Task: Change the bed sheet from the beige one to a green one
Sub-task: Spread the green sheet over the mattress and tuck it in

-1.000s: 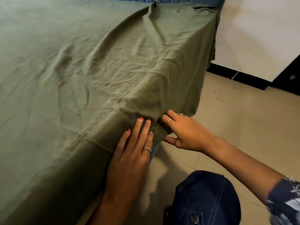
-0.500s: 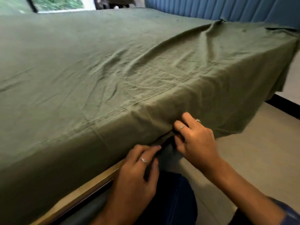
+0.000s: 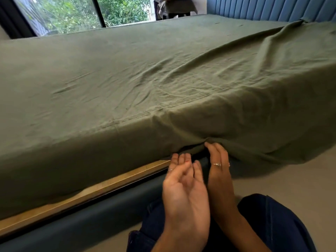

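1. Sheet first: an olive-green cotton bed sheet is spread over the whole top of the mattress, with its near edge draped down the mattress side.
2. Wrinkles are seen mostly toward the right half, with one long raised fold running up to the far right corner by the blue padded, ribbed headboard.
3. On the left part of the near side the sheet edge is tucked down to the bed base; on the right part it is left hanging loose, well above the pale tiled floor.
4. The left hand is held palm up, fingers straight and relaxed, spread a little, with the fingertips right at the bottom edge of the mattress. Nothing is gripped by it. A thin ring is worn on one finger.
5. The right hand is held edge-on beside the left one, fingers straight and pressed together, with the tips pushed against the bunched sheet where it meets the underside of the mattress. Rings are worn here too.
6. A tan wooden strip of the bed base is exposed under the mattress, with a dark blue-grey padded bed rail below it.
7. Dark blue denim-clad knees are seen at the bottom.
8. A big window with green foliage outside is seen past the far side of the bed.
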